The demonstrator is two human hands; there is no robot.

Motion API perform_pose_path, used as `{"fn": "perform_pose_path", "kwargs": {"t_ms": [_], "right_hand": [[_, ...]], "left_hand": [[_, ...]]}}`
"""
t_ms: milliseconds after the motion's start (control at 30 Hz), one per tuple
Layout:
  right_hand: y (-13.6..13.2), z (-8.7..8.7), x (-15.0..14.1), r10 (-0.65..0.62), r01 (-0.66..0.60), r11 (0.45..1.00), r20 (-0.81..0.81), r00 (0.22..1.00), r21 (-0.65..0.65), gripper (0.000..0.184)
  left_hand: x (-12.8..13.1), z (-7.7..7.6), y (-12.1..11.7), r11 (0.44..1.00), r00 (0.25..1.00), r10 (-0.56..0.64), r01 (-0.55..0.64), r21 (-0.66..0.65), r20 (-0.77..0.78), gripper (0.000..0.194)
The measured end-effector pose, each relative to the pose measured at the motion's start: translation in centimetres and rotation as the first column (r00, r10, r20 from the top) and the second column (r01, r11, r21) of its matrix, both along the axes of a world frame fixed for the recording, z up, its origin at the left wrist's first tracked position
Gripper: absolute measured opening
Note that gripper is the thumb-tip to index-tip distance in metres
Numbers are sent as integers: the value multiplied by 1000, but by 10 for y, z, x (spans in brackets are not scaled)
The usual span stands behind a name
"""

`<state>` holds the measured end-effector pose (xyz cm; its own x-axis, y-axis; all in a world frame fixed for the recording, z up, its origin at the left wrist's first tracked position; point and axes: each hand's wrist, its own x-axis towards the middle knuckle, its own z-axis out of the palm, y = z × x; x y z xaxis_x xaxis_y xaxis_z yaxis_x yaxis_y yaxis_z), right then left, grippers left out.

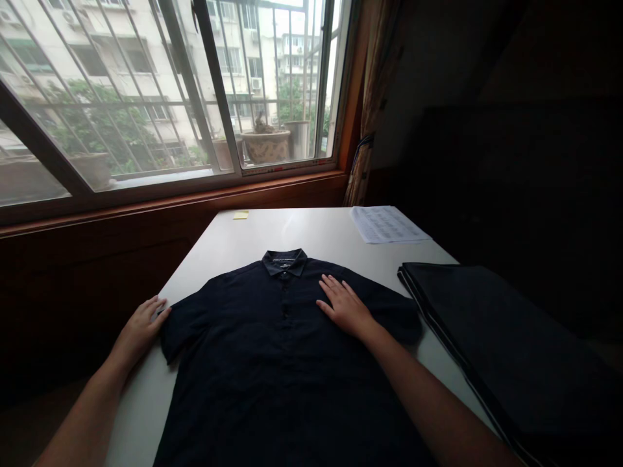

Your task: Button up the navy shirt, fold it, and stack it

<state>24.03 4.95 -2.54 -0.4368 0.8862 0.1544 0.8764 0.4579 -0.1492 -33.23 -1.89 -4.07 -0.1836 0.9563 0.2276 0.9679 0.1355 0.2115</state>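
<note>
A dark navy short-sleeved collared shirt (272, 363) lies spread front side up, its collar toward the window and its lower part running out of the bottom of the view. My right hand (344, 306) rests flat on the chest beside the button placket, fingers apart. At the table's left edge is my left hand (141, 327), its thumb touching the end of the sleeve on that side. Its fingers are stretched out with a gap from the thumb. Both sleeves extend outward from the body of the shirt.
The white table (311, 227) carries a yellow sticky note (241, 215) and printed sheets (389, 224) at its far end. A folded dark cloth (491, 331) covers the right side, beyond my right forearm. Ahead is a barred window (272, 84) with a curtain (365, 130).
</note>
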Motion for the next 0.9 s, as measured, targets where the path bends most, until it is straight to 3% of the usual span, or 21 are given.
{"fn": "perform_pose_path", "kwargs": {"t_ms": [133,333,433,533,633,733,833,900], "right_hand": [[0,0,0,2,-2,1000,-14,1000,-13,66],[0,1,1,4,-5,1000,-29,1000,-9,64],[0,1,1,6,-7,1000,-32,999,-13,63],[0,0,2,9,-9,1000,-36,999,-9,62],[0,-1,2,9,-9,1000,-39,999,-7,62],[1,-2,2,15,-15,1000,-44,999,-10,61],[2,-2,3,13,-13,1000,-43,999,-10,61],[2,-1,3,11,-12,1000,-39,999,-8,60]], "left_hand": [[5,13,-6,999,981,48,-50,2,187,60],[23,40,3,994,965,108,-98,-53,241,43],[40,63,3,991,953,135,-131,-32,272,42],[69,97,-2,985,941,129,-157,68,314,41],[100,131,-6,982,942,-4,-60,180,336,45],[128,151,-6,974,950,-146,89,208,277,51],[161,153,-7,933,934,-329,299,201,139,48],[190,146,-14,880,880,-468,455,138,83,47]]}}
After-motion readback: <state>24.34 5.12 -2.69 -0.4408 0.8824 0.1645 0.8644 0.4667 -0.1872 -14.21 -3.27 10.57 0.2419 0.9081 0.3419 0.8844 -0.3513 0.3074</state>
